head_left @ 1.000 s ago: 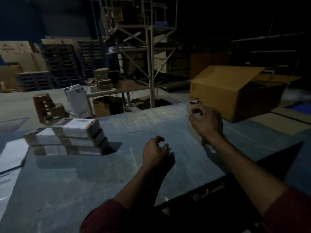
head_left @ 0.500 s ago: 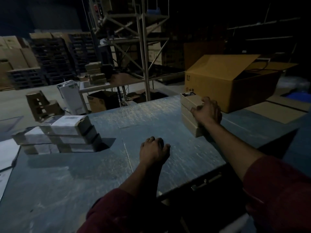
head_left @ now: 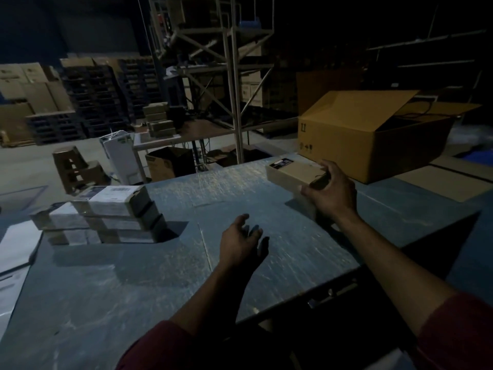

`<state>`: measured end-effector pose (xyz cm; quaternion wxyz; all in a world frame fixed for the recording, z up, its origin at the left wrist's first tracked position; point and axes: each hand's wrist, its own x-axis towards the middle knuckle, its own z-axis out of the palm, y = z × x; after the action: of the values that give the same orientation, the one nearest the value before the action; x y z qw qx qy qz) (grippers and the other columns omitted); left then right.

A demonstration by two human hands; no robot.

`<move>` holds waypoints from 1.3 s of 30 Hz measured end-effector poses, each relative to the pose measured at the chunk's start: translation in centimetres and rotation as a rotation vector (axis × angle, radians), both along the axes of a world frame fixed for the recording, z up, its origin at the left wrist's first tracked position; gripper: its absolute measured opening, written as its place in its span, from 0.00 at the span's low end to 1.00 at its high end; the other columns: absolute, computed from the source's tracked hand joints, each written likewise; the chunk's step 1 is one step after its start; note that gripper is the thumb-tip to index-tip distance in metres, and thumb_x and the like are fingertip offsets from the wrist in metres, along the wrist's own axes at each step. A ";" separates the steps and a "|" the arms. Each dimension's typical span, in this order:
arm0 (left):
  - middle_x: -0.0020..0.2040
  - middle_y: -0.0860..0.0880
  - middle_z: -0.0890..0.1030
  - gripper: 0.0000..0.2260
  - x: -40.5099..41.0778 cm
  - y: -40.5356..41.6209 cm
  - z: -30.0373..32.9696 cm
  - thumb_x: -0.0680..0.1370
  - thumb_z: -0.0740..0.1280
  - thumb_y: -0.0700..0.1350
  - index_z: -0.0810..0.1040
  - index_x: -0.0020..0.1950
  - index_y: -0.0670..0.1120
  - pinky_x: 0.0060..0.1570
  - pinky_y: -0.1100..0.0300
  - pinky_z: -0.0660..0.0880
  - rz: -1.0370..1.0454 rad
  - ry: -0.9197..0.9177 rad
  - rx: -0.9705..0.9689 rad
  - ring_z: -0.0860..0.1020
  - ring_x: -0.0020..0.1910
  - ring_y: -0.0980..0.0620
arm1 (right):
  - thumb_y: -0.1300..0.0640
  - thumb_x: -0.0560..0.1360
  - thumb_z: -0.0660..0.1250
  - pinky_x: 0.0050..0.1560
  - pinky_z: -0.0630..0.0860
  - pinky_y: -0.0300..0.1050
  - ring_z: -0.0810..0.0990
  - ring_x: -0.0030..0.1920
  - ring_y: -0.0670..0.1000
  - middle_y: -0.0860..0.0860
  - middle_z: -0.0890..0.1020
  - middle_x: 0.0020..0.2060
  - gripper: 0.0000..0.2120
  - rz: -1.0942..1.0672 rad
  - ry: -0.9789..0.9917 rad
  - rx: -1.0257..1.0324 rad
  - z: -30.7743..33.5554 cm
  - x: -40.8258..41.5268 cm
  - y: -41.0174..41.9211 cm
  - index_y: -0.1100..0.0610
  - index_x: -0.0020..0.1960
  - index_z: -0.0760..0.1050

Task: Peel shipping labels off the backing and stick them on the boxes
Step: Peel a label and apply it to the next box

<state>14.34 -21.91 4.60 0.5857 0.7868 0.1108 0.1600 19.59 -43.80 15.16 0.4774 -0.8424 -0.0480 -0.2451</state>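
Note:
A small flat cardboard box (head_left: pixel 293 172) with a little dark sticker at its far corner is lifted above the grey table (head_left: pixel 138 276) at the right. My right hand (head_left: pixel 329 192) grips its near end, thumb under and fingers over the top. More box edge shows in the shadow below it. My left hand (head_left: pixel 241 243) hovers over the table's middle, fingers loose and holding nothing. At the left stands a stack of small boxes (head_left: pixel 106 214) with white labels on them. White label sheets (head_left: pixel 16 249) lie at the table's left edge.
A big open brown carton (head_left: pixel 354 134) stands behind the table at the right, on flattened cardboard (head_left: pixel 448 180). Beyond the table are a metal rack (head_left: pixel 234 76), a low bench with boxes (head_left: pixel 160 124), a white unit (head_left: pixel 120 156) and stacked pallets.
My right hand has raised the top small box off the pile at the right. My left hand has lifted slightly off the table. The view has shifted.

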 end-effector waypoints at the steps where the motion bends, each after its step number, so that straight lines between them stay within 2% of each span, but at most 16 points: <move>1: 0.67 0.48 0.78 0.25 -0.7 0.5 0.5 0.75 0.77 0.45 0.75 0.71 0.54 0.48 0.53 0.84 -0.012 -0.013 -0.175 0.78 0.64 0.52 | 0.52 0.69 0.83 0.64 0.74 0.47 0.76 0.66 0.51 0.50 0.78 0.68 0.36 0.089 -0.011 0.057 -0.6 -0.7 0.4 0.49 0.73 0.73; 2: 0.68 0.49 0.75 0.29 -1.5 1.5 1.3 0.75 0.78 0.42 0.73 0.73 0.55 0.45 0.57 0.83 -0.010 -0.047 -0.255 0.76 0.65 0.51 | 0.55 0.69 0.84 0.67 0.75 0.50 0.75 0.68 0.50 0.49 0.78 0.68 0.35 0.189 -0.020 0.114 -1.3 -1.4 1.0 0.49 0.72 0.74; 4: 0.72 0.47 0.73 0.40 -3.1 4.1 2.5 0.72 0.81 0.42 0.66 0.79 0.56 0.50 0.59 0.80 -0.003 -0.122 -0.143 0.73 0.69 0.49 | 0.59 0.68 0.84 0.71 0.75 0.52 0.75 0.70 0.51 0.47 0.77 0.68 0.34 0.366 -0.017 0.198 -3.0 -2.5 2.4 0.47 0.69 0.74; 7: 0.76 0.46 0.69 0.52 -6.1 8.8 4.0 0.67 0.84 0.41 0.57 0.83 0.58 0.64 0.48 0.76 0.002 -0.138 -0.082 0.69 0.73 0.50 | 0.61 0.67 0.84 0.64 0.75 0.35 0.76 0.68 0.47 0.46 0.79 0.67 0.34 0.561 0.006 0.199 -4.8 -4.2 5.4 0.47 0.69 0.75; 9: 0.78 0.47 0.68 0.54 -8.3 11.5 4.7 0.65 0.84 0.39 0.57 0.83 0.59 0.65 0.45 0.77 -0.010 -0.133 -0.035 0.69 0.74 0.50 | 0.59 0.67 0.84 0.63 0.76 0.35 0.77 0.68 0.46 0.43 0.79 0.66 0.35 0.669 0.028 0.198 -5.9 -5.3 7.8 0.45 0.69 0.75; 13: 0.69 0.47 0.77 0.49 -12.7 16.3 4.8 0.64 0.83 0.33 0.65 0.80 0.52 0.54 0.58 0.83 -0.007 -0.156 0.032 0.79 0.64 0.56 | 0.57 0.65 0.85 0.69 0.77 0.49 0.79 0.69 0.48 0.43 0.80 0.68 0.35 0.830 0.058 0.171 -7.7 -6.3 12.1 0.44 0.68 0.76; 17: 0.61 0.48 0.80 0.47 -17.8 20.3 3.9 0.61 0.86 0.34 0.72 0.76 0.54 0.51 0.50 0.84 0.128 -0.150 0.087 0.82 0.60 0.47 | 0.64 0.65 0.85 0.68 0.78 0.47 0.80 0.68 0.44 0.42 0.82 0.66 0.37 0.988 0.119 0.089 -8.7 -7.1 16.3 0.46 0.70 0.77; 20: 0.59 0.52 0.80 0.49 -21.7 22.2 2.6 0.56 0.88 0.47 0.74 0.75 0.57 0.53 0.47 0.83 0.193 -0.137 0.190 0.83 0.55 0.49 | 0.60 0.64 0.86 0.65 0.78 0.40 0.79 0.67 0.41 0.42 0.81 0.68 0.41 1.099 0.141 -0.052 -8.9 -7.8 18.8 0.48 0.74 0.75; 25: 0.56 0.56 0.79 0.46 -25.8 23.3 0.4 0.53 0.82 0.63 0.79 0.71 0.53 0.49 0.55 0.80 0.287 -0.076 0.327 0.80 0.52 0.55 | 0.61 0.64 0.86 0.60 0.76 0.35 0.78 0.65 0.37 0.41 0.80 0.67 0.39 1.207 0.195 -0.258 -8.8 -8.6 21.9 0.49 0.73 0.76; 27: 0.56 0.58 0.79 0.45 -26.4 23.2 0.1 0.54 0.80 0.67 0.80 0.70 0.54 0.47 0.61 0.75 0.330 -0.041 0.393 0.78 0.52 0.57 | 0.63 0.66 0.85 0.56 0.73 0.28 0.76 0.65 0.35 0.40 0.78 0.67 0.38 1.220 0.229 -0.317 -8.6 -8.6 22.6 0.48 0.72 0.76; 29: 0.56 0.57 0.80 0.46 -26.6 23.4 -0.1 0.55 0.77 0.71 0.79 0.71 0.55 0.52 0.59 0.74 0.332 0.008 0.474 0.77 0.56 0.52 | 0.61 0.68 0.84 0.55 0.72 0.27 0.77 0.66 0.39 0.41 0.77 0.68 0.37 1.237 0.264 -0.376 -8.1 -8.4 22.9 0.49 0.73 0.75; 31: 0.56 0.56 0.80 0.48 -26.9 23.8 0.2 0.55 0.75 0.76 0.78 0.72 0.57 0.57 0.54 0.77 0.303 0.045 0.500 0.77 0.59 0.50 | 0.54 0.68 0.84 0.58 0.70 0.28 0.75 0.70 0.45 0.43 0.75 0.71 0.37 1.267 0.288 -0.444 -7.3 -8.4 23.2 0.46 0.74 0.74; 32: 0.57 0.57 0.80 0.47 -27.2 23.9 0.6 0.56 0.74 0.77 0.77 0.72 0.58 0.57 0.57 0.77 0.295 0.057 0.468 0.77 0.60 0.51 | 0.50 0.67 0.83 0.59 0.69 0.28 0.73 0.71 0.46 0.43 0.74 0.72 0.37 1.275 0.301 -0.461 -6.9 -8.6 23.4 0.43 0.73 0.73; 34: 0.59 0.57 0.81 0.43 -28.2 24.9 1.4 0.61 0.76 0.74 0.76 0.73 0.60 0.51 0.64 0.74 0.297 0.082 0.385 0.76 0.60 0.54 | 0.42 0.66 0.81 0.59 0.66 0.27 0.70 0.73 0.44 0.42 0.73 0.72 0.37 1.246 0.274 -0.485 -5.8 -9.1 23.8 0.40 0.73 0.72; 37: 0.59 0.55 0.83 0.37 -29.4 28.6 2.8 0.66 0.76 0.69 0.78 0.71 0.56 0.48 0.62 0.73 0.433 0.088 0.370 0.79 0.59 0.54 | 0.41 0.69 0.80 0.57 0.66 0.25 0.69 0.71 0.42 0.42 0.73 0.71 0.36 1.198 0.188 -0.483 -3.9 -10.1 25.5 0.43 0.74 0.74; 39: 0.62 0.50 0.84 0.39 -29.5 32.3 3.6 0.66 0.74 0.73 0.80 0.70 0.52 0.54 0.58 0.75 0.585 0.125 0.449 0.80 0.62 0.49 | 0.42 0.71 0.79 0.65 0.66 0.34 0.69 0.71 0.43 0.41 0.73 0.71 0.33 1.181 0.093 -0.553 -2.9 -11.2 27.6 0.43 0.74 0.75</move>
<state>-15.20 10.42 8.17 0.3201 0.8391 0.3286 0.2924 8.40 -16.15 12.29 0.2988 -0.7757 -0.5434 0.1167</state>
